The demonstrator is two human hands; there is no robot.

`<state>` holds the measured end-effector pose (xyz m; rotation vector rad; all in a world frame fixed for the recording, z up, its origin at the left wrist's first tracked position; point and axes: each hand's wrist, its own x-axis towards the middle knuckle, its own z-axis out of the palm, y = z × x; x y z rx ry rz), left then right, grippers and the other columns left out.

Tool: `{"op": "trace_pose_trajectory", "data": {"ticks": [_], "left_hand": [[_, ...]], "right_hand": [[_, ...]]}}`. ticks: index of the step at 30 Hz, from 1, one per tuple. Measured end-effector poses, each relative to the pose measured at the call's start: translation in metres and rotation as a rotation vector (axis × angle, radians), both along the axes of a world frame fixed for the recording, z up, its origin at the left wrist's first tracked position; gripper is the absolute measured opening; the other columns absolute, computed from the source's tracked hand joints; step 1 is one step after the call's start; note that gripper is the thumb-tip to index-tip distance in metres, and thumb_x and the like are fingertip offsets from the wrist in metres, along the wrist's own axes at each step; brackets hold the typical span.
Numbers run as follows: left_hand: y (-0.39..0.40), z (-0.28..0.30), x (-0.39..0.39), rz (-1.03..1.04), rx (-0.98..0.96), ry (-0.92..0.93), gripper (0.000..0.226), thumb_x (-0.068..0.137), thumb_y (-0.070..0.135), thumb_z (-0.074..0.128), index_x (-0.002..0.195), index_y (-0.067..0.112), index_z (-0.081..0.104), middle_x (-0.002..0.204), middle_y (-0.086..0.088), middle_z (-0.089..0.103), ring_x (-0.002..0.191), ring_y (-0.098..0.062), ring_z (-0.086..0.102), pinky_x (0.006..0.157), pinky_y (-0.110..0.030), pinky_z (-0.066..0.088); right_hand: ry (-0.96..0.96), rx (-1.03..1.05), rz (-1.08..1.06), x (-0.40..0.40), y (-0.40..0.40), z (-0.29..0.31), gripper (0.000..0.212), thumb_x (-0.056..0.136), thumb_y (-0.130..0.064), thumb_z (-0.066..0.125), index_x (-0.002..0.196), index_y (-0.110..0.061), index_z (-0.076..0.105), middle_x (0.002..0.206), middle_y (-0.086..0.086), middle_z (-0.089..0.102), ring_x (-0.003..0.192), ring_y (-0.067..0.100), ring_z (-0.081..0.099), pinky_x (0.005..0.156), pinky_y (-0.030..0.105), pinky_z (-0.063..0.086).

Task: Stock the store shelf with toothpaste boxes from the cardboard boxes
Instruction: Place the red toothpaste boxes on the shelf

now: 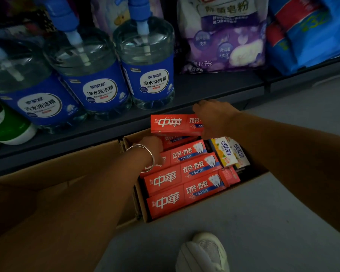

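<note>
An open cardboard box [139, 199] on the floor holds several red toothpaste boxes [185, 177] lying flat, plus white and yellow cartons [227, 152] at its right end. My right hand [216, 118] grips the right end of one red toothpaste box [173, 124], lifted above the carton near the shelf edge. My left hand [153, 148], with a silver bangle on the wrist, reaches into the carton among the red boxes; its fingers are hidden behind them.
The dark bottom shelf [214, 89] carries three large blue-labelled detergent jugs [151, 63], a purple bag [224, 36] and blue packs [306, 32]. A second cardboard box [67, 163] stands to the left. My white shoe [204, 254] is on the grey floor.
</note>
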<state>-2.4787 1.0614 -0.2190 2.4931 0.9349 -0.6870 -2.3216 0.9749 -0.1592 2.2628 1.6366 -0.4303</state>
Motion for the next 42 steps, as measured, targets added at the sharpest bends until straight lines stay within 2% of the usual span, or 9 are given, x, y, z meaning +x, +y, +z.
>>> {"op": "trace_pose_trajectory", "data": {"ticks": [3,8,16,20,25,28,31,36,42], "left_hand": [[0.002,-0.003,0.0,0.009,-0.027,0.004,0.038,0.078,0.026,0.073,0.109,0.008,0.061,0.111,-0.008,0.064,0.099,-0.023,0.062,0.083,-0.03,0.051],[0.007,0.001,0.0,0.038,-0.084,-0.011,0.06,0.074,0.025,0.077,0.128,0.012,0.054,0.126,-0.005,0.059,0.111,-0.022,0.058,0.095,-0.033,0.049],[0.015,0.035,-0.007,0.066,-0.075,-0.112,0.062,0.073,0.022,0.078,0.129,0.016,0.054,0.13,-0.003,0.056,0.116,-0.02,0.056,0.097,-0.03,0.046],[0.018,0.065,-0.015,0.041,-0.071,-0.131,0.062,0.071,0.022,0.08,0.128,0.017,0.055,0.128,-0.001,0.058,0.115,-0.018,0.056,0.096,-0.03,0.047],[0.022,0.105,-0.031,0.031,-0.045,-0.134,0.059,0.07,0.023,0.08,0.125,0.019,0.058,0.126,0.0,0.06,0.112,-0.017,0.057,0.093,-0.029,0.048],[0.023,0.128,-0.042,0.059,-0.039,-0.153,0.06,0.07,0.022,0.08,0.125,0.019,0.058,0.126,0.0,0.059,0.113,-0.017,0.056,0.093,-0.028,0.047],[0.024,0.156,-0.054,0.081,-0.036,-0.182,0.057,0.07,0.018,0.08,0.124,0.017,0.059,0.123,-0.001,0.061,0.111,-0.017,0.057,0.094,-0.029,0.048],[0.026,0.204,-0.073,0.118,-0.015,-0.238,0.052,0.068,0.012,0.081,0.117,0.015,0.064,0.116,-0.002,0.065,0.104,-0.019,0.061,0.093,-0.033,0.049],[0.023,0.263,-0.09,0.102,0.074,-0.271,0.053,0.068,0.016,0.082,0.118,0.017,0.064,0.115,0.001,0.066,0.094,-0.012,0.059,0.088,-0.025,0.047]], "right_hand": [[0.006,0.008,-0.008,-0.002,0.0,-0.001,0.076,0.077,-0.039,0.073,0.137,-0.014,0.032,0.134,0.01,0.045,0.122,0.028,0.046,0.097,0.043,0.042],[0.074,0.015,-0.053,-0.004,0.0,0.0,0.073,0.08,-0.035,0.071,0.136,-0.013,0.029,0.133,0.01,0.049,0.118,0.028,0.052,0.095,0.042,0.044],[0.226,0.086,-0.136,-0.006,0.001,0.022,0.071,0.078,-0.027,0.074,0.131,-0.01,0.03,0.125,0.011,0.054,0.107,0.025,0.058,0.082,0.034,0.048],[0.305,0.141,-0.143,-0.009,0.001,0.044,0.068,0.074,-0.021,0.078,0.123,-0.01,0.032,0.118,0.011,0.054,0.093,0.018,0.054,0.073,0.028,0.046],[0.303,0.188,-0.088,-0.013,0.001,0.08,0.064,0.07,-0.031,0.08,0.121,-0.011,0.046,0.119,0.006,0.049,0.102,0.018,0.053,0.086,0.031,0.047],[0.399,0.23,-0.103,-0.016,0.002,0.106,0.054,0.07,-0.023,0.081,0.116,-0.013,0.054,0.111,-0.001,0.056,0.093,0.013,0.055,0.077,0.027,0.048],[0.451,0.309,-0.099,-0.026,0.004,0.135,0.047,0.076,-0.018,0.076,0.118,-0.012,0.056,0.111,0.001,0.06,0.1,0.017,0.057,0.083,0.026,0.047],[0.52,0.353,-0.098,-0.043,0.005,0.182,0.037,0.084,-0.014,0.068,0.12,-0.01,0.059,0.116,0.007,0.064,0.103,0.02,0.061,0.092,0.035,0.051],[0.507,0.404,-0.069,-0.061,-0.001,0.238,0.035,0.09,-0.015,0.06,0.124,-0.013,0.057,0.12,0.005,0.06,0.104,0.017,0.056,0.094,0.033,0.046]]}}
